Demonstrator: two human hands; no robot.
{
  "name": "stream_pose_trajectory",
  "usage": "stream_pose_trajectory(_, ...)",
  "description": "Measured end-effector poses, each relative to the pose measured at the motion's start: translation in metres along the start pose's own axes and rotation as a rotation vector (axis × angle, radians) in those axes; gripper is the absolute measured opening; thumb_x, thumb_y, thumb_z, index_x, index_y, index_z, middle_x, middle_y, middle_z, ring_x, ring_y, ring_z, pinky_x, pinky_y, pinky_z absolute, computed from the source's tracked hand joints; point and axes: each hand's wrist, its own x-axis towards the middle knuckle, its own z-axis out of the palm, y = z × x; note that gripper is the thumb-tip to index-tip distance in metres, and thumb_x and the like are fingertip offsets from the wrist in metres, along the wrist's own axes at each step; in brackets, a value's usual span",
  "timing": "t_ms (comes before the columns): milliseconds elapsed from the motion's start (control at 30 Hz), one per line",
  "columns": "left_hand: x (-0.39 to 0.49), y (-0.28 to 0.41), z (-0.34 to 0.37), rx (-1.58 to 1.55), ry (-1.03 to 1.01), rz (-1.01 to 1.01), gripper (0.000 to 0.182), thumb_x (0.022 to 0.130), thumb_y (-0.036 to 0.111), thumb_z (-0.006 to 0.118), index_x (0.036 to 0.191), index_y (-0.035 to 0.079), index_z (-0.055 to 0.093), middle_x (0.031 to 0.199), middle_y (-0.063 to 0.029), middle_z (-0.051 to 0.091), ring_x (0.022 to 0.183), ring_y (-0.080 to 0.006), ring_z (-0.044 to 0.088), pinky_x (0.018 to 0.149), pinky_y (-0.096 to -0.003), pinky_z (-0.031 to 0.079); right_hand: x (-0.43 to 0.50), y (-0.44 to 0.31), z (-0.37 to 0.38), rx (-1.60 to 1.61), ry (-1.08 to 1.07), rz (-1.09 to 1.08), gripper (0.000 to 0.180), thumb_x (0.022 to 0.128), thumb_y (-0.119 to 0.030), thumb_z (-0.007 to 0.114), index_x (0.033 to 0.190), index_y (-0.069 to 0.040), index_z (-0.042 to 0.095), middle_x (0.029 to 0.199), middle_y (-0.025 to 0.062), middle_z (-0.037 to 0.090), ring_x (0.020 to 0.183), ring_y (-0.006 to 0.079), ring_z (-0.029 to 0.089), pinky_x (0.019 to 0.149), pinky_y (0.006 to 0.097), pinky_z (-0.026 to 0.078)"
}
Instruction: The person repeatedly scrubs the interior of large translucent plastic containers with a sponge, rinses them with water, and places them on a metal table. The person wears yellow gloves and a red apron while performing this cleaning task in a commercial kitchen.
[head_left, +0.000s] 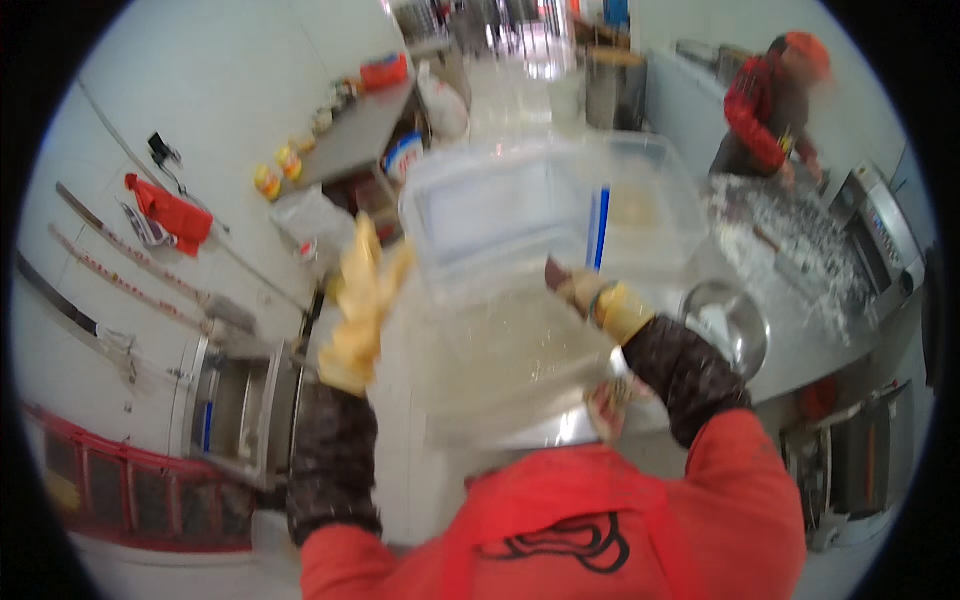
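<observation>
A yellow rubber glove covers my left hand (360, 300), which is raised to the left of the plastic tubs with its fingers apart and nothing in it. My right hand (592, 294), in a glove with a yellow cuff and darker fingertips, is over the right edge of a clear plastic tub (510, 352); whether it touches the tub is unclear. Behind this tub stands a larger translucent plastic tub (652, 255), with a blue strip (601, 225) at its near side. A patterned cloth (609, 409) lies by the near right corner.
A steel bowl (726, 330) stands to the right on the worktop. Beyond it, a co-worker (772, 112) works at a flour-dusted surface (795, 247) beside a scale-like metal appliance (877, 225). On the left are a steel sink (244, 405), wall-hung tools and a side shelf (349, 135).
</observation>
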Motion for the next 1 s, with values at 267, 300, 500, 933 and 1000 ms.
stream_pose_trajectory(267, 0.134, 0.121, -0.001, 0.300, -0.277, 0.719, 0.054, 0.097, 0.036, 0.072, 0.127, -0.007, 0.062, 0.120, -0.0239, 0.069, 0.113, -0.0401, 0.064, 0.100, -0.0447, 0.051, 0.024, 0.004, 0.000, -0.003, 0.226, -0.092, 0.028, 0.099, -0.019, 0.064, 0.120, -0.001, 0.069, 0.104, 0.0225, 0.071, 0.097, 0.0347, 0.070, 0.086, 0.0430, 0.053)
stream_pose_trajectory(300, 0.140, 0.138, -0.005, 0.326, -0.508, 0.678, 0.057, 0.099, 0.041, 0.070, 0.128, -0.007, 0.061, 0.124, -0.0263, 0.068, 0.118, -0.0435, 0.062, 0.104, -0.0468, 0.050, 0.027, 0.006, 0.003, -0.078, 0.280, -0.171, 0.030, 0.099, -0.020, 0.064, 0.122, -0.001, 0.067, 0.103, 0.0226, 0.071, 0.097, 0.0350, 0.070, 0.086, 0.0432, 0.054)
stream_pose_trajectory(500, 0.103, 0.154, -0.015, 0.185, -0.707, 0.489, 0.056, 0.092, 0.045, 0.071, 0.122, -0.002, 0.066, 0.116, -0.0240, 0.070, 0.109, -0.0370, 0.067, 0.099, -0.0421, 0.050, 0.048, 0.032, 0.042, -0.798, 0.146, -0.065, 0.032, 0.099, -0.013, 0.063, 0.129, -0.006, 0.071, 0.127, 0.0223, 0.072, 0.119, 0.0384, 0.069, 0.101, 0.0428, 0.054)
stream_pose_trajectory(933, 0.096, 0.105, -0.003, -0.269, -0.738, 0.176, 0.048, 0.077, 0.026, 0.089, 0.108, 0.000, 0.063, 0.087, -0.0063, 0.065, 0.073, -0.0134, 0.060, 0.067, -0.0302, 0.052, 0.062, -0.014, 0.188, -0.602, -0.094, 0.102, 0.029, 0.098, -0.021, 0.062, 0.121, -0.008, 0.074, 0.128, 0.0194, 0.070, 0.120, 0.0334, 0.066, 0.098, 0.0404, 0.054)
stream_pose_trajectory(1000, 0.100, 0.106, 0.003, -0.301, -0.716, 0.211, 0.049, 0.076, 0.025, 0.090, 0.107, 0.000, 0.063, 0.089, -0.0063, 0.066, 0.075, -0.0126, 0.060, 0.068, -0.0299, 0.052, 0.053, -0.048, 0.206, -0.208, -0.002, 0.044, 0.028, 0.100, -0.020, 0.060, 0.121, -0.007, 0.073, 0.127, 0.0200, 0.069, 0.119, 0.0330, 0.066, 0.098, 0.0399, 0.054)
